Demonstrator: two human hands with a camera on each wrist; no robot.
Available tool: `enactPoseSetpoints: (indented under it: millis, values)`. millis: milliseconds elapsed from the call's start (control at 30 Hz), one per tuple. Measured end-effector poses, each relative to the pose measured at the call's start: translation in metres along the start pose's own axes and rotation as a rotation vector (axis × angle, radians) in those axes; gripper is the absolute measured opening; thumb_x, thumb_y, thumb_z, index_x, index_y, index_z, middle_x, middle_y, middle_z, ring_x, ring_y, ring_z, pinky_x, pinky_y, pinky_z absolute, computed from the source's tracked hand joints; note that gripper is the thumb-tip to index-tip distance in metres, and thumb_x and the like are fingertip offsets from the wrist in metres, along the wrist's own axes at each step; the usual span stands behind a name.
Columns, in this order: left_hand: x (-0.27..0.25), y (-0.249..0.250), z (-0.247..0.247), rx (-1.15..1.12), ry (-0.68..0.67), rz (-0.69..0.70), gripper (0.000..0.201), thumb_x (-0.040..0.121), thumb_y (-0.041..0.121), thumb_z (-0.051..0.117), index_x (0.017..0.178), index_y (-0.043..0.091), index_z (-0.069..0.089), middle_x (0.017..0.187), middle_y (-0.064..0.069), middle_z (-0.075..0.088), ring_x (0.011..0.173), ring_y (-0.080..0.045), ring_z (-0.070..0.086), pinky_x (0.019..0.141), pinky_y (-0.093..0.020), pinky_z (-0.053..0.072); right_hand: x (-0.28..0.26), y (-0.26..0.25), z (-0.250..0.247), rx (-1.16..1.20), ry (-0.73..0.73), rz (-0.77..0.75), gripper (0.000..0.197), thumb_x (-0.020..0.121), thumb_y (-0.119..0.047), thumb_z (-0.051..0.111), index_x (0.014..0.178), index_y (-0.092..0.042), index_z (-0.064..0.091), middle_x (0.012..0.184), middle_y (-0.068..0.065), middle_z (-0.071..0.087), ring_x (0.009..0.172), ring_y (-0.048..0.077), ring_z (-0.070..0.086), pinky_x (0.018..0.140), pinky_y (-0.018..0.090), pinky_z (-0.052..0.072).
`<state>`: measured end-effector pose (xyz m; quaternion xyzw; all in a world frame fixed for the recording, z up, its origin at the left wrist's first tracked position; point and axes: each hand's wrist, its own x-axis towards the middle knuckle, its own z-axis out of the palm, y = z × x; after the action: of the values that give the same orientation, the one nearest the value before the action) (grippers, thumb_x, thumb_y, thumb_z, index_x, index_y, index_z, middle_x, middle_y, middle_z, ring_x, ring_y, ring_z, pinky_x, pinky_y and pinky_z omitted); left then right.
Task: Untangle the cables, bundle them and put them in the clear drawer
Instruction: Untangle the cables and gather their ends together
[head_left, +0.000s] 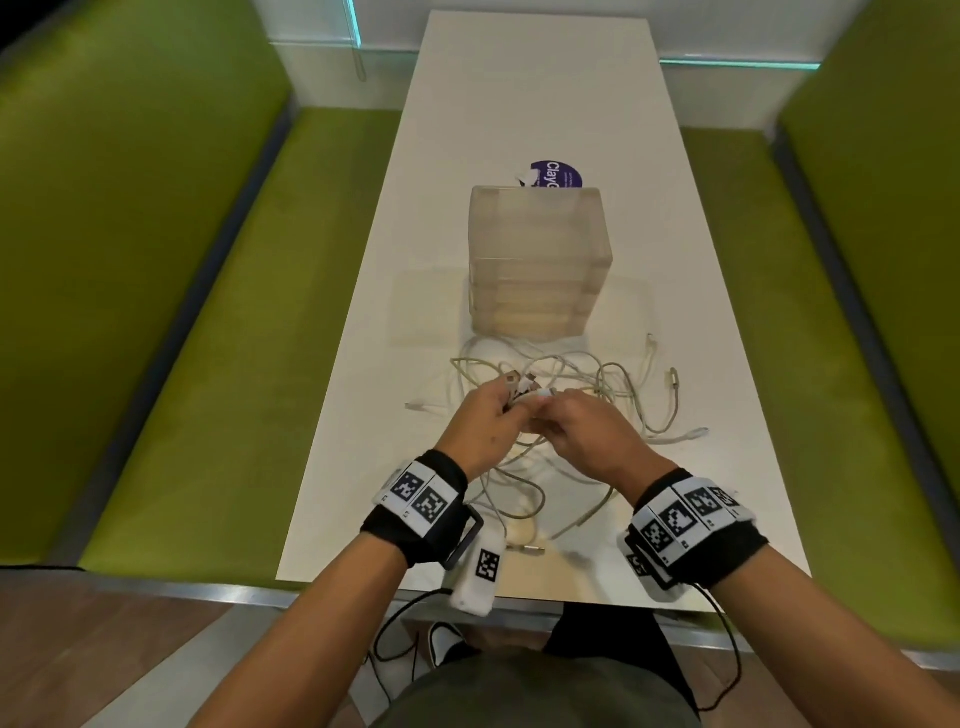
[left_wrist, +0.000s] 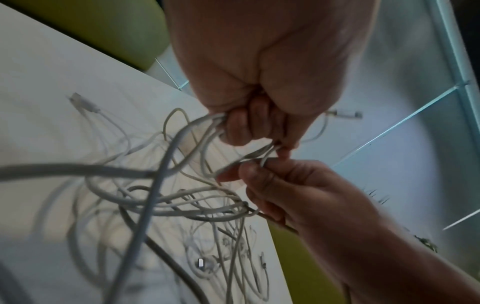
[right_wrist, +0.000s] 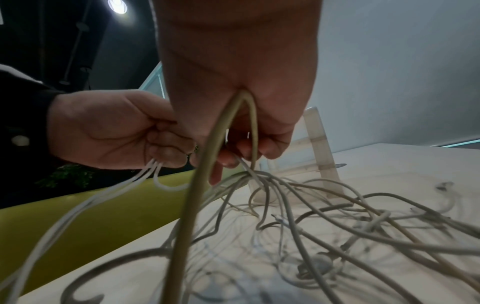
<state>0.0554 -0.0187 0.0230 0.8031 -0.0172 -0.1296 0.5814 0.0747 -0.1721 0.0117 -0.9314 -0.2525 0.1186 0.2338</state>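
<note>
A tangle of white and grey cables (head_left: 566, 395) lies on the white table (head_left: 535, 104) in front of the clear drawer unit (head_left: 537, 260). My left hand (head_left: 485, 421) is raised over the pile and grips several cable strands, with connector ends sticking out above its fingers. My right hand (head_left: 582, 431) meets it and pinches strands of the same bunch. In the left wrist view the left hand (left_wrist: 257, 123) curls round cables (left_wrist: 161, 185) while the right hand (left_wrist: 280, 185) pinches beside it. In the right wrist view a thick cable (right_wrist: 207, 164) loops through the right hand (right_wrist: 241, 148), with the left hand (right_wrist: 124, 131) alongside.
A purple round sticker (head_left: 557, 174) lies behind the drawer unit. Green benches (head_left: 156, 312) flank the narrow table on both sides. Loose cable ends (head_left: 674, 384) trail to the right of the pile. The drawers all look closed.
</note>
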Motion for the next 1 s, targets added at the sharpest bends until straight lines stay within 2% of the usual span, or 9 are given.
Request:
enactPoseSetpoints:
  millis: [67,133,167,267,400,467,567,733,1000]
  values:
    - [-0.004,0.003,0.002,-0.071,0.074,-0.001,0.027,0.097,0.029,0.05,0.078,0.013,0.06,0.103,-0.024,0.067,0.105,-0.03,0.062,0.088,-0.047,0.046,0.003,0.001,-0.001,0.0,0.018,0.039,0.024,0.095,-0.034,0.052,0.1,-0.016,0.068,0.089,-0.001,0.066,0.088,0.022,0.06,0.069,0.033,0.045]
    - [-0.009,0.01,0.0,-0.218,0.148,0.007,0.028,0.098,0.028,0.048,0.08,0.01,0.06,0.065,-0.001,0.067,0.062,-0.018,0.063,0.06,-0.038,0.046,0.007,0.005,-0.001,-0.081,0.013,0.057,0.022,0.094,-0.035,0.053,0.098,-0.017,0.066,0.088,0.001,0.062,0.089,0.023,0.057,0.067,0.033,0.042]
    - [-0.011,0.014,-0.002,-0.286,0.174,0.026,0.027,0.097,0.029,0.049,0.079,0.013,0.061,0.049,0.008,0.05,0.046,-0.011,0.045,0.052,-0.03,0.033,0.009,0.009,0.0,-0.11,-0.002,0.064,0.019,0.093,-0.033,0.054,0.1,-0.019,0.065,0.094,0.001,0.064,0.094,0.023,0.057,0.069,0.033,0.041]
    - [-0.017,0.027,-0.015,-0.382,0.24,0.109,0.026,0.098,0.024,0.049,0.077,0.015,0.06,0.049,0.009,0.027,0.048,-0.011,0.022,0.049,-0.025,0.021,0.01,0.023,0.002,-0.115,-0.009,0.088,0.016,0.091,-0.027,0.058,0.104,-0.022,0.065,0.107,-0.001,0.067,0.102,0.025,0.056,0.075,0.033,0.044]
    - [-0.024,0.022,-0.032,-0.391,0.316,0.117,0.025,0.1,0.017,0.045,0.077,0.013,0.055,0.049,0.011,0.029,0.048,-0.008,0.024,0.049,-0.021,0.025,0.011,0.034,-0.01,-0.021,0.077,0.109,0.018,0.091,-0.023,0.058,0.107,-0.017,0.066,0.103,0.001,0.068,0.097,0.027,0.055,0.077,0.035,0.042]
    - [-0.019,0.005,-0.034,-0.25,0.345,0.068,0.026,0.1,0.021,0.045,0.077,0.016,0.056,0.053,0.011,0.036,0.051,-0.008,0.033,0.052,-0.023,0.03,0.009,0.035,-0.015,0.049,0.065,0.061,0.016,0.092,-0.017,0.059,0.103,-0.011,0.069,0.101,0.006,0.068,0.096,0.026,0.056,0.079,0.025,0.037]
    - [-0.007,-0.017,-0.027,-0.006,0.213,-0.012,0.027,0.096,0.036,0.048,0.082,0.014,0.052,0.07,0.005,0.05,0.067,-0.013,0.046,0.064,-0.029,0.038,0.005,0.031,-0.017,0.086,0.032,-0.027,0.015,0.09,-0.012,0.061,0.097,-0.008,0.073,0.091,0.011,0.067,0.09,0.027,0.057,0.073,0.019,0.031]
    - [0.0,-0.01,0.003,0.209,-0.084,-0.076,0.031,0.088,0.046,0.06,0.08,0.019,0.047,0.07,0.009,0.05,0.062,-0.008,0.045,0.055,-0.022,0.034,0.008,0.016,-0.015,0.055,0.068,-0.028,0.02,0.086,-0.005,0.058,0.1,-0.007,0.072,0.087,0.013,0.064,0.088,0.028,0.053,0.075,0.037,0.042]
    - [0.003,0.009,-0.001,0.064,0.022,-0.032,0.036,0.097,0.019,0.05,0.063,0.019,0.038,0.055,0.008,0.034,0.046,-0.004,0.031,0.047,-0.018,0.028,0.017,0.027,-0.006,-0.133,0.072,0.002,0.019,0.09,-0.023,0.06,0.093,-0.007,0.071,0.089,0.009,0.066,0.089,0.031,0.057,0.071,0.036,0.041]
